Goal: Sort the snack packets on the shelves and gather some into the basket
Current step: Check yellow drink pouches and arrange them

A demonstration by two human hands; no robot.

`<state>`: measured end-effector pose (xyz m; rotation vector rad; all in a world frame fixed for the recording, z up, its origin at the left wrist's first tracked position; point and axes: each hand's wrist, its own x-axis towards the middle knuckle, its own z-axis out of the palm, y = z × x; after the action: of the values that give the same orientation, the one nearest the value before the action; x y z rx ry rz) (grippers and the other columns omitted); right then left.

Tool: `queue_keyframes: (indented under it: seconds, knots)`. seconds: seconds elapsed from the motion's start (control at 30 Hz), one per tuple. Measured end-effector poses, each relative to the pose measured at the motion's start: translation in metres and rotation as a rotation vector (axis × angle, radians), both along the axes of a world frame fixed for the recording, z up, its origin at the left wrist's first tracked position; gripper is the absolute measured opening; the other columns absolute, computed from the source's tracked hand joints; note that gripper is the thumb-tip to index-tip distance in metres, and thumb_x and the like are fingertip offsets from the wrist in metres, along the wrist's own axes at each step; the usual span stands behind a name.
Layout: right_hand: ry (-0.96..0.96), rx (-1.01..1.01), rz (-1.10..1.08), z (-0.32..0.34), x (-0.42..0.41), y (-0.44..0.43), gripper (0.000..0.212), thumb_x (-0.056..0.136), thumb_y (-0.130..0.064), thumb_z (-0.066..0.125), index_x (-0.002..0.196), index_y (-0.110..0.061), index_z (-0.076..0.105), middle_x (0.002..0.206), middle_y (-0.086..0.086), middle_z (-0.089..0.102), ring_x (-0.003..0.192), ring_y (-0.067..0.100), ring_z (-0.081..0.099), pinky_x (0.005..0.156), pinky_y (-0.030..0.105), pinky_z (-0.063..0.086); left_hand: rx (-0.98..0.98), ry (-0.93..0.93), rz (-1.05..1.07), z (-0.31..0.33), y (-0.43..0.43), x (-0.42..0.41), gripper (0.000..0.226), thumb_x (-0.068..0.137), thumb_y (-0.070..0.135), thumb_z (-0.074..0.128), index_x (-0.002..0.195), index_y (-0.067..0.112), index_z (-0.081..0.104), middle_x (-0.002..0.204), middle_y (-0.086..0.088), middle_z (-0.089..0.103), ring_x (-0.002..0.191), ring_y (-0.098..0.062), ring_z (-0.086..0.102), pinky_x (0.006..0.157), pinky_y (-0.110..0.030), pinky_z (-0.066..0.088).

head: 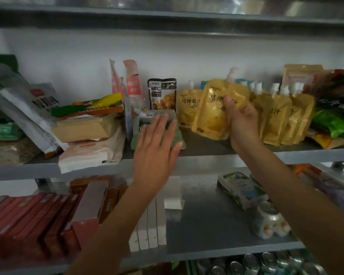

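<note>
Yellow spout pouch (213,114) at mid shelf (203,144), R hand (241,124) fingers curled round it; L hand (155,149) flat, fingers straight, on green packet (178,135) alongside.

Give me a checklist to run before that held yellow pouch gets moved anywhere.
1. Right hand has a firm grip on the yellow pouch: ok.
2. Left hand lies flat on the green packet, steadying it: ok.
3. Bare shelf space below the pouch: ok.
4. Row of pouches standing: ok, though leaning.
5. Pouch cap closed: cannot tell, blurred.
6. Basket in view: not ok.
</note>
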<state>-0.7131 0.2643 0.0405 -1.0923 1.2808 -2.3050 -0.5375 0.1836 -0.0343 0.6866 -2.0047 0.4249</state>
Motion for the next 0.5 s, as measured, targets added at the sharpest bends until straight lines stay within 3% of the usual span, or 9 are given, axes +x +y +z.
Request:
queue_keyframes:
  seconds: [0.1,0.2,0.3,0.4,0.5]
  knots:
    - [0.081,0.032,-0.031,0.006,-0.007,-0.042,0.012,0.091,-0.018,0.061,0.102,-0.014,0.065,0.103,0.003,0.069,0.094,0.014,0.067,0.082,0.031,0.056,0.019,-0.144,0.111,-0.009,-0.014,-0.007,0.064,0.103,0.044,0.01,0.13,0.01,0.058,0.137,-0.012,0.055,0.128,-0.026,0.051,0.107,-0.047,0.04]
    - [0.125,0.105,-0.048,0.002,-0.009,-0.075,0.019,0.091,-0.019,0.061,0.107,-0.008,0.063,0.105,0.005,0.066,0.092,0.011,0.063,0.078,0.025,0.054,-0.033,-0.118,0.122,-0.014,-0.018,-0.01,0.063,0.104,0.042,0.013,0.124,0.01,0.063,0.129,-0.012,0.062,0.119,-0.025,0.059,0.102,-0.046,0.045]
    - [0.118,0.229,-0.038,-0.001,-0.01,-0.095,0.01,0.092,-0.023,0.06,0.098,-0.015,0.062,0.104,0.002,0.064,0.098,0.014,0.061,0.073,0.022,0.05,-0.106,-0.071,0.132,-0.016,-0.02,-0.011,0.059,0.104,0.041,0.018,0.121,0.01,0.066,0.127,-0.011,0.063,0.117,-0.024,0.06,0.1,-0.044,0.047]
    - [0.061,0.299,0.003,-0.004,-0.016,-0.099,0.01,0.092,-0.025,0.06,0.1,-0.021,0.061,0.107,0.0,0.063,0.109,0.02,0.058,0.09,0.037,0.05,-0.137,-0.055,0.135,-0.017,-0.02,-0.012,0.057,0.104,0.04,0.02,0.121,0.01,0.066,0.127,-0.011,0.064,0.117,-0.024,0.061,0.099,-0.043,0.047]
    - [0.027,0.381,0.028,-0.007,-0.019,-0.094,0.029,0.088,-0.019,0.065,0.116,-0.016,0.059,0.12,0.006,0.063,0.112,0.022,0.057,0.095,0.043,0.049,-0.145,-0.055,0.138,-0.017,-0.019,-0.012,0.057,0.104,0.04,0.02,0.121,0.01,0.066,0.127,-0.011,0.063,0.117,-0.024,0.06,0.099,-0.043,0.047]
